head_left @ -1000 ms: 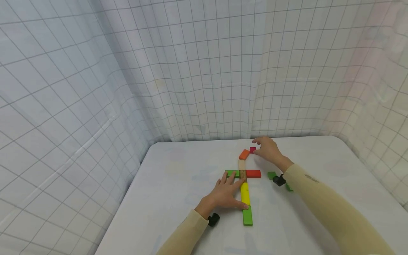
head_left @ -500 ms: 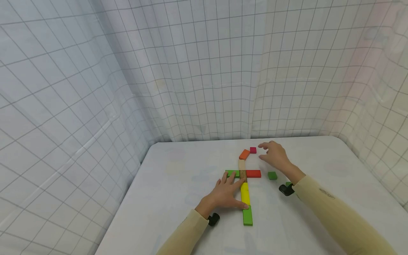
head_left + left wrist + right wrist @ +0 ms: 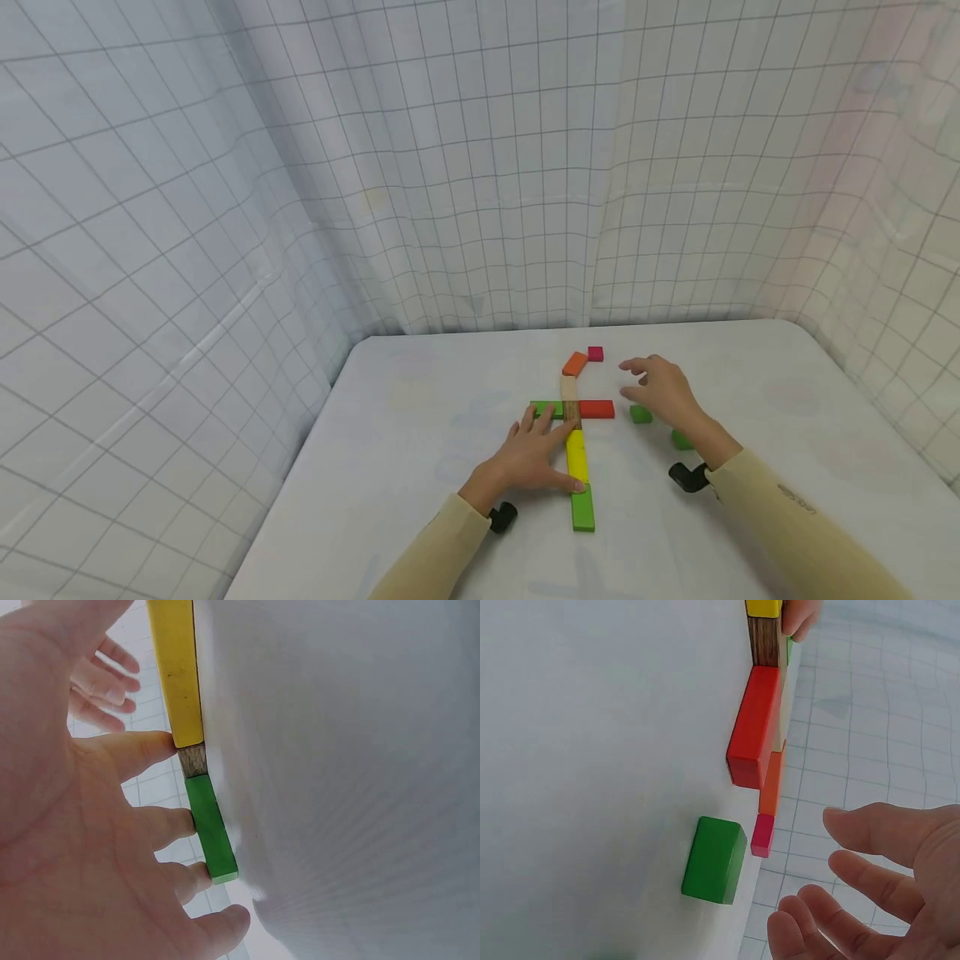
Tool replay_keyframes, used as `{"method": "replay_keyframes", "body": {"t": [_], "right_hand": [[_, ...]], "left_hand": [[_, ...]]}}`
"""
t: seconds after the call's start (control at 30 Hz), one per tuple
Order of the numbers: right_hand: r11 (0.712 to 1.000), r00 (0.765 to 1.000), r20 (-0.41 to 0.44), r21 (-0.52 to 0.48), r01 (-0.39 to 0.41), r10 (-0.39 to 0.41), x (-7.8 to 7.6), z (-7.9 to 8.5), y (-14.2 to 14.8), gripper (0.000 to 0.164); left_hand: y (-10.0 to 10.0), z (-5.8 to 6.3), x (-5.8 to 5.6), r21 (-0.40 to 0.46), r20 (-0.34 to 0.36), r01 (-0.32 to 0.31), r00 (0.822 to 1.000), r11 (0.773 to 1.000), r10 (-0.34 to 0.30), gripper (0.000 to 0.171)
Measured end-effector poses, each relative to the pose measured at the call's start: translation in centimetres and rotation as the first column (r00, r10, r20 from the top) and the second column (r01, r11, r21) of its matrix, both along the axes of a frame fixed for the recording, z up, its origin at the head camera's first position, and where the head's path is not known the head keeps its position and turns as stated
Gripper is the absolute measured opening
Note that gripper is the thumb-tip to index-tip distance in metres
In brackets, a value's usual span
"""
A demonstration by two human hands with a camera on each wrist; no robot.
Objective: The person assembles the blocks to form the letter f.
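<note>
My left hand lies spread over a row of wooden blocks, its fingertips touching the green block on the left, the brown block and the yellow block. The thumb reaches the joint with the lower green block. My right hand hovers with nothing in it, fingers loosely bent, just above and beside a loose green block. A red block extends right from the brown one. Beyond it run a cream block, an orange block and a small pink block.
Another loose green block lies by the right wrist, partly covered by it. The white table ends at the back against a white checked curtain, which also hangs at both sides.
My right hand has drawn back from the pink block, moving right and nearer to me, toward the loose green block. The left hand and the laid-out blocks have stayed put.
</note>
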State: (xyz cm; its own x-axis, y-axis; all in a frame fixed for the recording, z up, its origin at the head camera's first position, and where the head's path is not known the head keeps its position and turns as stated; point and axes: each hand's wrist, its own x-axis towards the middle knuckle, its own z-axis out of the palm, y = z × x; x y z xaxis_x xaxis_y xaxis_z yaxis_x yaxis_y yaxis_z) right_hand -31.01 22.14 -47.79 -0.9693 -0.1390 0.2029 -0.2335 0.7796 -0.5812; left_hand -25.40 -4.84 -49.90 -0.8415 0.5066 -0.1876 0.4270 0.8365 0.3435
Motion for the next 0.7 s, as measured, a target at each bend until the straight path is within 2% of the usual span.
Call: {"method": "replay_keyframes", "body": {"t": [0.37, 0.7], "right_hand": [[0.999, 0.998, 0.062, -0.033, -0.006, 0.008, 1.3, -2.4, 1.5, 0.043], [0.996, 0.992, 0.094, 0.026, -0.085, 0.082, 2.0, -2.4, 2.2, 0.045]], "left_hand": [[-0.1, 0.1, 0.0, -0.007, -0.006, 0.003, 1.000, 1.000, -0.003, 0.101], [-0.1, -0.3, -0.1, 0.009, -0.006, 0.007, 1.000, 1.000, -0.007, 0.101]]}}
